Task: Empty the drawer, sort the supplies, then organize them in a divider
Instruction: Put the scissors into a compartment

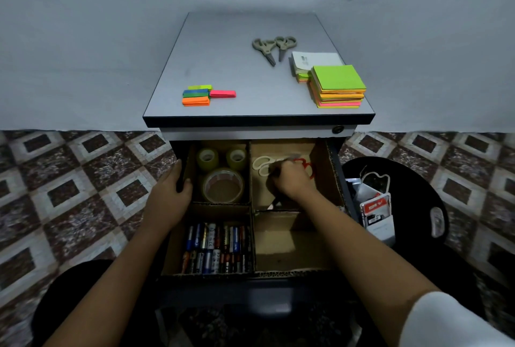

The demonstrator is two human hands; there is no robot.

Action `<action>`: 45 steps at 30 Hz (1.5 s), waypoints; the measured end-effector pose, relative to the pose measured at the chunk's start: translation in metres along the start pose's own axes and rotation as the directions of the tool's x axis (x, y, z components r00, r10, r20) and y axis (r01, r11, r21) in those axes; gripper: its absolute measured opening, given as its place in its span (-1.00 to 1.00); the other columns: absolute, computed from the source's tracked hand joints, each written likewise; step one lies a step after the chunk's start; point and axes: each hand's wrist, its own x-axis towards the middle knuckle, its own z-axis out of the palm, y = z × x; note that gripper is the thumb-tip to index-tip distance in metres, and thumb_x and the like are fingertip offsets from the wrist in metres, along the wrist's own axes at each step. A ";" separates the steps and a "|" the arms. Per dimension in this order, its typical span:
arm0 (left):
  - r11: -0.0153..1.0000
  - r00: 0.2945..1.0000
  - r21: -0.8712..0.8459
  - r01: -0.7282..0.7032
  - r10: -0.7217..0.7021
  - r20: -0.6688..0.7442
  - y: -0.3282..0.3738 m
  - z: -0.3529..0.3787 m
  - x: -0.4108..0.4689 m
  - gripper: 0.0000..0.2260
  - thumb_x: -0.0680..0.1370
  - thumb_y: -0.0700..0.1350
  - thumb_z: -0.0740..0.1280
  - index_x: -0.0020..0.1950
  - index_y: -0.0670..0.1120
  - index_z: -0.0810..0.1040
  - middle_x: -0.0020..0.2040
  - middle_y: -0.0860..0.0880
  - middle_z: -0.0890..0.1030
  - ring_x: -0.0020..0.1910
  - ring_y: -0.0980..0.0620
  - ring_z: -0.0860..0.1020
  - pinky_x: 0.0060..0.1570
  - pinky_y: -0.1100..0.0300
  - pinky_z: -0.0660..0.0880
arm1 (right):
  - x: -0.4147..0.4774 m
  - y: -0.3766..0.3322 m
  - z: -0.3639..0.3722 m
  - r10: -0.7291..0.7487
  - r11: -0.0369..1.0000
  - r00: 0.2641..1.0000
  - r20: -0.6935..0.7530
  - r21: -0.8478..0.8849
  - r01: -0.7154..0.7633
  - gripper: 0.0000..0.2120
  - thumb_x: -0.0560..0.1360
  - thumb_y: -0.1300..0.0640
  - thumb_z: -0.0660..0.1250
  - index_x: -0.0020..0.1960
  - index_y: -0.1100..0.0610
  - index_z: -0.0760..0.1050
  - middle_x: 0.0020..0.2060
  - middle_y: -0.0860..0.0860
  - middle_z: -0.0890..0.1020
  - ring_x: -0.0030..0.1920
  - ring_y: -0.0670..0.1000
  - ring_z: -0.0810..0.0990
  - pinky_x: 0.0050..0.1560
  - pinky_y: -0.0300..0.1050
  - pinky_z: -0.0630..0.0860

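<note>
— Where did the scissors lie from the person's right hand [289, 179]?

— Directly under it, in the far right compartment of the cardboard divider [252, 179] that sat in the open drawer [245, 284]. The white-handled scissors [260, 165] showed their loops just left of the knuckles, and the red-handled scissors [308, 167] showed theirs just to the right. Both pairs seemed to lie crosswise, with the blades running in beneath the hand.

— And the fingers?

— They were curled downward and blurred. Something dark showed at the fingertips, but whether they pinched a pair or only nudged it could not be told. The left hand [170, 188] gripped the drawer's left wall, thumb inside, beside the tape rolls [223, 186].

— Which hand was nearer the rest?

— Probably the right. The grey scissors [274, 48] and the sticky notes [338, 84] waited on the right of the cabinet top [237, 68], the scissors pointing toward the person. The index flags [200, 94] lay nearer the left.

— Anything hidden?

— The blades, and the compartment floor under the wrist. The batteries [217, 246] were plain in the near left compartment.
</note>
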 end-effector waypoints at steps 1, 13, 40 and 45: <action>1.000 1.000 -0.001 -0.001 0.001 -0.001 0.000 0.000 0.000 -0.54 0.59 -0.14 0.22 0.48 -0.16 0.25 0.44 -0.16 0.34 0.41 -0.12 0.32 0.33 0.09 0.27 | 0.000 0.006 -0.006 -0.032 0.996 0.999 0.020 -0.085 0.033 -0.79 0.52 0.12 0.28 0.13 0.14 0.51 0.07 0.12 0.56 0.16 0.14 0.50 0.12 -0.03 0.45; 1.000 1.000 -0.008 0.001 -0.001 0.001 -0.001 0.000 0.000 -0.55 0.60 -0.15 0.22 0.48 -0.17 0.26 0.44 -0.16 0.34 0.41 -0.12 0.31 0.35 0.08 0.26 | 0.012 0.040 -0.009 -0.106 0.934 0.990 0.091 -0.332 0.130 -0.69 0.53 0.13 0.28 0.25 0.18 0.45 0.22 0.17 0.46 0.12 0.18 0.53 0.13 0.03 0.51; 1.000 1.000 -0.003 -0.004 0.004 -0.013 -0.003 0.002 0.001 -0.54 0.60 -0.13 0.21 0.49 -0.13 0.25 0.44 -0.15 0.34 0.41 -0.11 0.32 0.33 0.08 0.27 | 0.009 0.040 -0.004 -0.092 0.970 0.995 -0.024 -0.230 0.084 -0.75 0.51 0.07 0.31 0.15 0.12 0.51 0.13 0.09 0.54 0.15 0.12 0.46 0.18 -0.01 0.46; 1.000 1.000 0.007 -0.013 0.013 -0.010 -0.001 0.002 0.000 -0.54 0.60 -0.14 0.21 0.49 -0.15 0.24 0.44 -0.15 0.34 0.41 -0.12 0.31 0.33 0.08 0.27 | 0.001 0.037 -0.013 -0.122 0.979 0.990 -0.076 -0.175 0.107 -0.75 0.54 0.07 0.27 0.11 0.21 0.55 0.06 0.15 0.59 0.06 0.14 0.54 0.06 -0.05 0.49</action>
